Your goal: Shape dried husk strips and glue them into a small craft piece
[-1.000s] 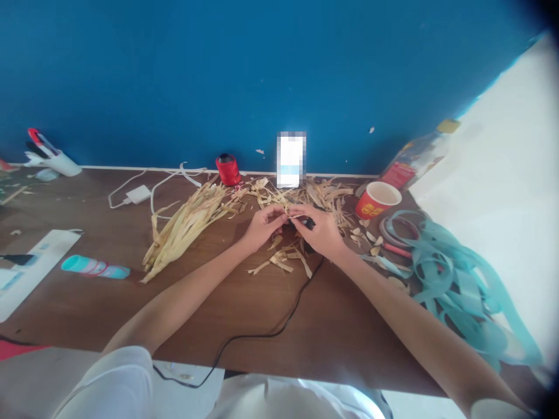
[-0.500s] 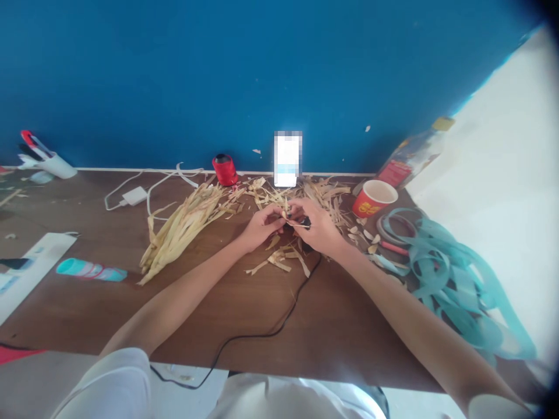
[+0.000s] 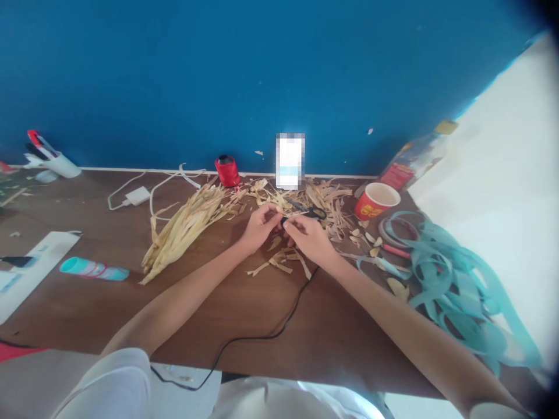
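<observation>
My left hand [image 3: 261, 228] is closed, its thumb and fingers pinching a small pale piece of dried corn husk [image 3: 279, 210]. Opposite it, my right hand [image 3: 307, 234] has its fingertips pressed together at the same piece. Much of the husk piece is hidden by the fingers. Just beyond my right hand, black-handled scissors [image 3: 315, 212] lie on a heap of dry husk scraps [image 3: 334, 201]. More cut husk strips [image 3: 279, 260] lie on the table below my hands. To the left rests a bundle of long husks [image 3: 186, 233].
A lit phone [image 3: 290, 163] leans on the blue wall, with a red spool [image 3: 227, 171] to its left. On the right are a red paper cup [image 3: 376, 201], a bottle [image 3: 417, 157] and tangled teal ribbon [image 3: 454, 291]. A black cable [image 3: 262, 336] crosses the table's front.
My right hand has lowered slightly and its fingers have changed position. The scissors now show clearly beyond it. The whole view has shifted a little.
</observation>
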Demonstrator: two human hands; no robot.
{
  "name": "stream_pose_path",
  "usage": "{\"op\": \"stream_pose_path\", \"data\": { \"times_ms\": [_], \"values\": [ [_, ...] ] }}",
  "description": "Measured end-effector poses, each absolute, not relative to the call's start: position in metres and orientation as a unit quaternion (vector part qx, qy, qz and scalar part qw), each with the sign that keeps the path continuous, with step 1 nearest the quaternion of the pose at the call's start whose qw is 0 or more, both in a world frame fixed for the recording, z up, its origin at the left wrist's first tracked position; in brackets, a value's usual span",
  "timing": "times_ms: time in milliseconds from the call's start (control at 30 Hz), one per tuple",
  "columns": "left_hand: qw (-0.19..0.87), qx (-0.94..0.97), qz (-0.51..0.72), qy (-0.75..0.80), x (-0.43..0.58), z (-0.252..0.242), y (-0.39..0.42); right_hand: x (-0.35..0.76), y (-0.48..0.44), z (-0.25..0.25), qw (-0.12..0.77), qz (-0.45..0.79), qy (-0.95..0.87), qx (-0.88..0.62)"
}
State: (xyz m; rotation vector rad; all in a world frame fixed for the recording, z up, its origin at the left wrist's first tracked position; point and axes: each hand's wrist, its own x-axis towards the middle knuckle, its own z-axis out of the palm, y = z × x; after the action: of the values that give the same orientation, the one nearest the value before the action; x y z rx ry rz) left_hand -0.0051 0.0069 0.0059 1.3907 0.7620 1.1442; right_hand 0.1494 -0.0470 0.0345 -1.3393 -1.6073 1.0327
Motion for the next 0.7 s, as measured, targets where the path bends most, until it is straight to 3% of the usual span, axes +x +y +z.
{"op": "stream_pose_path", "data": {
  "times_ms": [200,500,600,700],
  "values": [
    [0.501,0.617,0.504,0.339,-0.004,0.008,0.003,0.140,-0.050,0.033,0.412,0.486,-0.583,-0.504],
    [0.558,0.567,0.518,0.315,0.002,0.009,-0.006,0.136,-0.052,0.035,0.428,0.524,-0.553,-0.485],
    [0.576,0.549,0.510,0.326,0.002,0.008,-0.003,0.142,-0.051,0.042,0.390,0.479,-0.597,-0.511],
    [0.600,0.514,0.514,0.333,0.001,0.003,0.003,0.154,-0.048,0.055,0.277,0.295,-0.692,-0.598]
  ]
}}
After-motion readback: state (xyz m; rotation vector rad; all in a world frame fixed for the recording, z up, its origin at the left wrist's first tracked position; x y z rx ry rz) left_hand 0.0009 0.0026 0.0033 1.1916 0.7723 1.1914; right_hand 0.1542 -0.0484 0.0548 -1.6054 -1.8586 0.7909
